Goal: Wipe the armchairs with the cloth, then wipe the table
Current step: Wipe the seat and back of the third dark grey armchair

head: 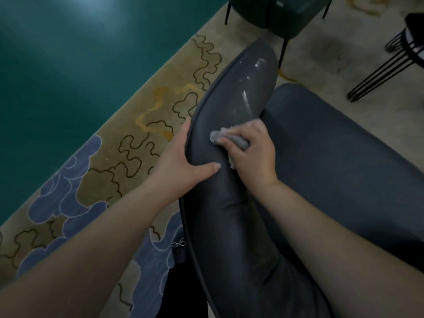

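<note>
The right hand (252,154) is curled around a bunched grey cloth (216,137), fingers folded over it and pressing it down on the padded arm of a dark grey armchair (229,203). Part of the cloth sticks out past the fingertips toward the left, and a pale scrap of it shows under the heel of the palm. The left hand (181,157) is spread and grips the outer edge of the same chair arm: its thumb lies flat across the top of the padding, just beside the cloth hand, while the fingers wrap over the piped seam and out of sight on the far side. Both forearms reach in from the bottom of the view.

Farther along the chair arm, beyond the cloth, shiny wet streaks (250,88) catch the light. The armchair's seat cushion (332,145) lies to the right of the arm. A second, dark green armchair (275,12) on thin black legs stands at the top of the view, well apart from the hands. At the right edge stands a black hairpin-legged frame (390,65), cut off by the picture edge. Beneath everything lies a tan rug (137,134) with dark squiggly lines and blue cloud shapes, bordered by a teal floor (68,65) on the left.
</note>
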Motion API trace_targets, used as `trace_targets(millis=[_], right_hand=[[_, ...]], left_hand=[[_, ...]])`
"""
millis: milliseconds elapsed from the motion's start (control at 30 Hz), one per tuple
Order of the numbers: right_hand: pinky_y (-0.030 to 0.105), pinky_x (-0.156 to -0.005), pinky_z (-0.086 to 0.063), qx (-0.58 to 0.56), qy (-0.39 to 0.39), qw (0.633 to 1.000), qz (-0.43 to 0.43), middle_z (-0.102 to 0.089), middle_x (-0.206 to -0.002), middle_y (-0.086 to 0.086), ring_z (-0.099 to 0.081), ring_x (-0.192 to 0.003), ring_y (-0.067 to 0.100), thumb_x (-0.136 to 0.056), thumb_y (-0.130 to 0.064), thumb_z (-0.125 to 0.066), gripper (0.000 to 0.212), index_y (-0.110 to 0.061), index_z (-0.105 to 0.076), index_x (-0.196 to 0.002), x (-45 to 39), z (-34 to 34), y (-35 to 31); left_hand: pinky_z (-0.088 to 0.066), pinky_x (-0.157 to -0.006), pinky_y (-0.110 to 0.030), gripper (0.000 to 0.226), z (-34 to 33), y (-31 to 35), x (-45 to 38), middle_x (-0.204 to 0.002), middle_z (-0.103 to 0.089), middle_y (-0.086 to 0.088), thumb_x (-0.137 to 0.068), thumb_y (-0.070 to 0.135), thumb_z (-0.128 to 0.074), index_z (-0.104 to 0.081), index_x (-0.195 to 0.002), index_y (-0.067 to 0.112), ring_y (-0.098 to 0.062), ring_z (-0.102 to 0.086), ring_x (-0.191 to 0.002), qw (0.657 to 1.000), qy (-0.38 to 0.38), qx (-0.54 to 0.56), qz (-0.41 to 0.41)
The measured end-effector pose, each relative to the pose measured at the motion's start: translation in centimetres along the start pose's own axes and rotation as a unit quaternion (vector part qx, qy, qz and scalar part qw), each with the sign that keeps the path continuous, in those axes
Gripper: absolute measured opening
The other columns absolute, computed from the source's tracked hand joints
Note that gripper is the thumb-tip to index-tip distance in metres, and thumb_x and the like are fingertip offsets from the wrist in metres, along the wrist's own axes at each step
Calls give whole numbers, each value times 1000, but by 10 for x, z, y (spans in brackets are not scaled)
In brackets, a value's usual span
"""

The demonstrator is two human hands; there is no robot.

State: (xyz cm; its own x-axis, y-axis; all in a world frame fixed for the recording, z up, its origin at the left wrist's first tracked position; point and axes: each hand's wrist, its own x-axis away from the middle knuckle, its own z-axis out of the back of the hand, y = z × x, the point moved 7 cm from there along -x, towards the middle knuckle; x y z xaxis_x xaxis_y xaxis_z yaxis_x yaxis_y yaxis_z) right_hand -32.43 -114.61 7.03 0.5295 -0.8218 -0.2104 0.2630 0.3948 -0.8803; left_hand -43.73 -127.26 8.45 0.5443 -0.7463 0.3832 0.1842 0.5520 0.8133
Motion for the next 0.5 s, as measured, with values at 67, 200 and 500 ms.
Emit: trace_targets(millis=[67,200,500], right_hand=[[16,-80,-45,25,19,999,-8,-51,-92,-1,-57,-84,6,-77,-36,-74,18,-21,-71,-87,-40,-9,0],[18,-79,-43,54,110,990,-74,-48,-96,-6,-52,-82,1,-77,-44,-72,18,-29,-69,-86,-105,-2,18],[4,-76,-40,-58,117,987,-90,-55,-91,-1,-57,-81,-6,-75,-26,-77,15,-35,-67,-81,-18,1,18]], left_hand=[[-39,-108,-36,115,2,2,-12,-151,-31,13,-62,40,-82,-10,-151,36,-6,-38,-131,1000,-17,-20,-14],[-38,-109,-38,117,4,5,-29,-151,-30,12,-62,48,-81,-7,-151,38,-9,-37,-133,996,-47,-73,-30],[-39,-107,-34,110,-6,38,-87,-149,-37,4,-68,36,-82,-11,-151,32,-13,-42,-130,986,-106,-105,-78]])
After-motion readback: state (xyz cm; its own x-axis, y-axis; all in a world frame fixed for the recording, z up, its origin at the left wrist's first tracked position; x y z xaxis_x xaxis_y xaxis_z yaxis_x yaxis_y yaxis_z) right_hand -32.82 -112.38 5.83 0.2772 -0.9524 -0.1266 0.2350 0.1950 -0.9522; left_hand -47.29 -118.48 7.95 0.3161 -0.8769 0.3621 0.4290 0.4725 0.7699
